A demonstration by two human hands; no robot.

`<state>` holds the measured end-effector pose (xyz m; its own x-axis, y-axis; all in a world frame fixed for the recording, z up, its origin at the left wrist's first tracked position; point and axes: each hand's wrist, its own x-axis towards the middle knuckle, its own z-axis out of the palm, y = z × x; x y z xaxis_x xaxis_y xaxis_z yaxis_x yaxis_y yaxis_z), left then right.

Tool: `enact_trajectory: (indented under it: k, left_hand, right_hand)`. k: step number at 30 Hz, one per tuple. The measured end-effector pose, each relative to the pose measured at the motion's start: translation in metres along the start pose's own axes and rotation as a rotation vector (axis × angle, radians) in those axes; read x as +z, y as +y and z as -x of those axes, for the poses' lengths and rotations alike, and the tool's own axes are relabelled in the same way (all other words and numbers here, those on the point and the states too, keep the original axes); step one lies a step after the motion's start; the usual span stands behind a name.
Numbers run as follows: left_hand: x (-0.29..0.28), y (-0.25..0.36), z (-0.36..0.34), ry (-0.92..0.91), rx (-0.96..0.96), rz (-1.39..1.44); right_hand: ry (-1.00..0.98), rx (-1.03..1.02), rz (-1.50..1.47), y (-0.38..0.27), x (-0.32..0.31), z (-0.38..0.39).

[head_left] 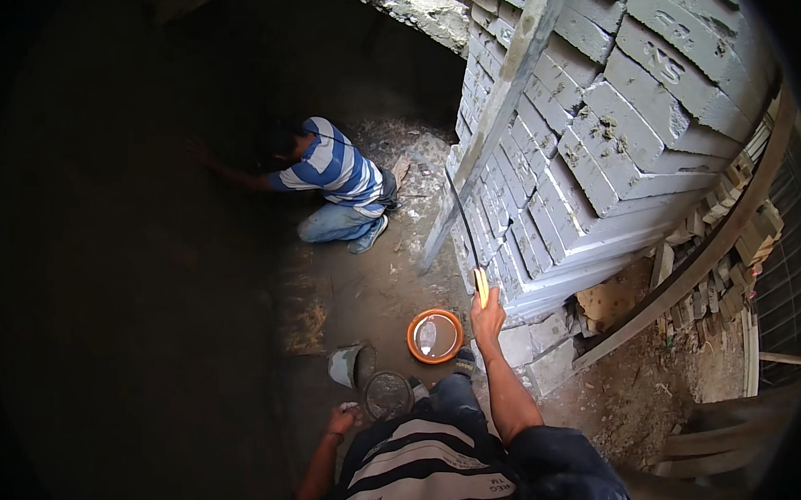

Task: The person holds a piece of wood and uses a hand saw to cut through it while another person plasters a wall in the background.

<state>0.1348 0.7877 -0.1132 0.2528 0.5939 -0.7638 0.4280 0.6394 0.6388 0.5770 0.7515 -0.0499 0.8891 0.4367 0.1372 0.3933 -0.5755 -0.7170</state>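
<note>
Grey concrete blocks, stacked in leaning rows, make up the big block stack [594,131] on the right, and a long pale wooden plank [502,109] rests slanted against its face. The right hand [487,320] is raised against the lower corner of the stack, fingers closed around the yellow handle [481,286] of a thin dark blade [460,220] that runs up along the blocks' edge. The left hand [341,421] hangs low at the person's side, curled into a loose fist near a round dark metal pan [388,394] on the ground; whether it holds anything, I cannot tell.

Just in front of the person's feet sits a round orange plastic bowl [435,336] with pale liquid in it, beside the pan. A small grey bucket [345,365] lies tipped on its side to the left of both.

Farther off, a second person in a blue-and-white striped shirt [337,172] crouches on the dirt floor [366,288], one arm stretched toward the dark wall [102,266] on the left. Loose block pieces [542,351] lie at the stack's foot.
</note>
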Motion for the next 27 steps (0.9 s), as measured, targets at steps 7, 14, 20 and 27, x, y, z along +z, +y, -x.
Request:
enact_trajectory:
  k: [7, 14, 20, 27]
  left_hand:
    - [-0.013, -0.029, 0.006, 0.062, -0.078, -0.104]
    - [-0.020, -0.067, 0.005, 0.070, -0.079, -0.279]
    - [-0.005, -0.056, 0.018, 0.094, -0.154, -0.202]
    - [-0.006, -0.073, 0.037, 0.152, -0.203, -0.107]
  right_hand:
    - [-0.198, 0.039, 0.112, 0.031, 0.010, 0.012]
    - [0.070, 0.025, -0.106, -0.007, -0.020, 0.008]
    - [0.200, -0.064, -0.181, -0.035, -0.033, -0.024]
    - [-0.004, -0.109, 0.090, 0.048, 0.042, -0.020]
